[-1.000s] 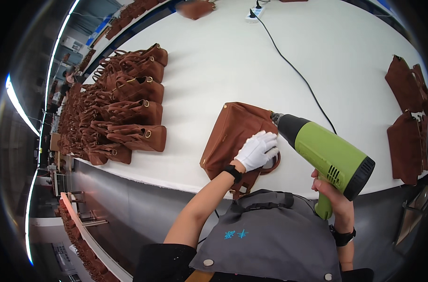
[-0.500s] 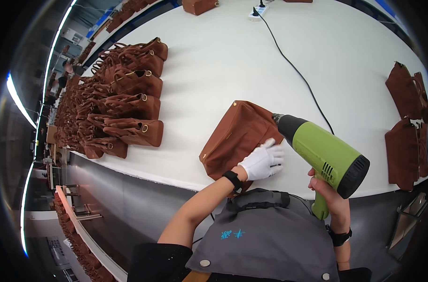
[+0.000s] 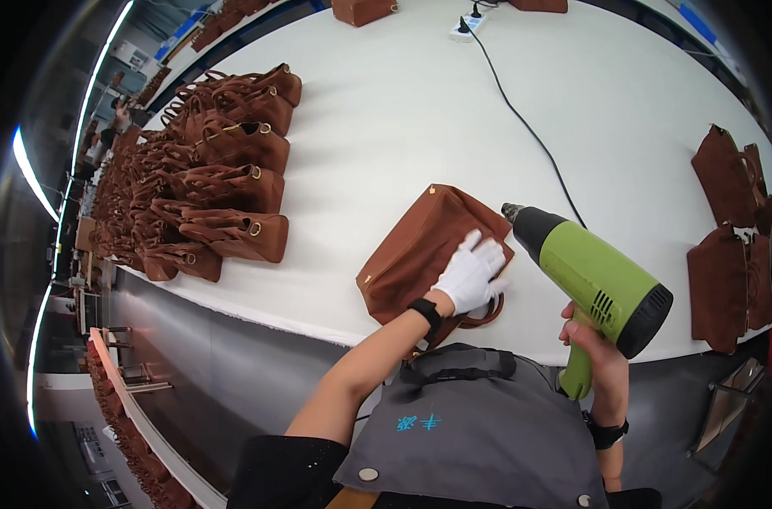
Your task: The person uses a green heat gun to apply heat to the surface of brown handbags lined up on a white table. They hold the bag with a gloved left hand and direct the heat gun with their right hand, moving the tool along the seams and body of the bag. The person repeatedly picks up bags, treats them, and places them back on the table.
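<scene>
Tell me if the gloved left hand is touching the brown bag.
Touching: head view shows the left hand pressed flat on the bag.

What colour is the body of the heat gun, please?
The heat gun is lime green with a black nozzle, seen in the head view.

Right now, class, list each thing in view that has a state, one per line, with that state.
Bag: flat on the table, under the left hand.
Left hand: gloved, pressing the bag.
Right hand: bare, gripping the heat gun.
Heat gun: nozzle at the bag.
Cord: plugged in.
</scene>
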### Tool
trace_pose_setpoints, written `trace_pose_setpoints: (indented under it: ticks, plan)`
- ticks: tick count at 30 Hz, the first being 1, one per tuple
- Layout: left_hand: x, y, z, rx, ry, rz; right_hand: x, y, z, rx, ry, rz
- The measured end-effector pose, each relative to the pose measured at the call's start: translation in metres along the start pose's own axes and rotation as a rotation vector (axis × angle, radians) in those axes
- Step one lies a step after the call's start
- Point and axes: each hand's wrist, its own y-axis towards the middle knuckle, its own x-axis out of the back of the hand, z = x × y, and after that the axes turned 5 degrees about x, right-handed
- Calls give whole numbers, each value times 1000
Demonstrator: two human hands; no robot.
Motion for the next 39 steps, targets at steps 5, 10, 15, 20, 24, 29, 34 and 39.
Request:
trace_pose_setpoints:
  ticks: [5, 10, 15, 20, 24, 29, 34, 39]
  plan:
    - [12, 3, 8, 231, 124, -269, 0, -6, -2, -1, -22, 10]
    - [14, 7, 9, 431, -113, -125, -1, -4, 2, -2, -57, 32]
    - [-5, 1, -2, -31, -73, -70, 0, -4, 0, -13, -58, 43]
    - [-14, 0, 3, 391, 92, -258, -6, 3, 3, -48, -96, 62]
    - [-8, -20, -27, -51, -121, 35, -16, 20, -1, -78, -139, 114]
    - [-4, -31, -26, -97, -204, 20, -22, 28, -1, -157, -154, 131]
    - [0, -16, -9, 436, 49, -483, -26, 29, 3, -126, -100, 140]
    - [-8, 14, -1, 318, -65, -101, -26, 26, 1, -16, -110, 23]
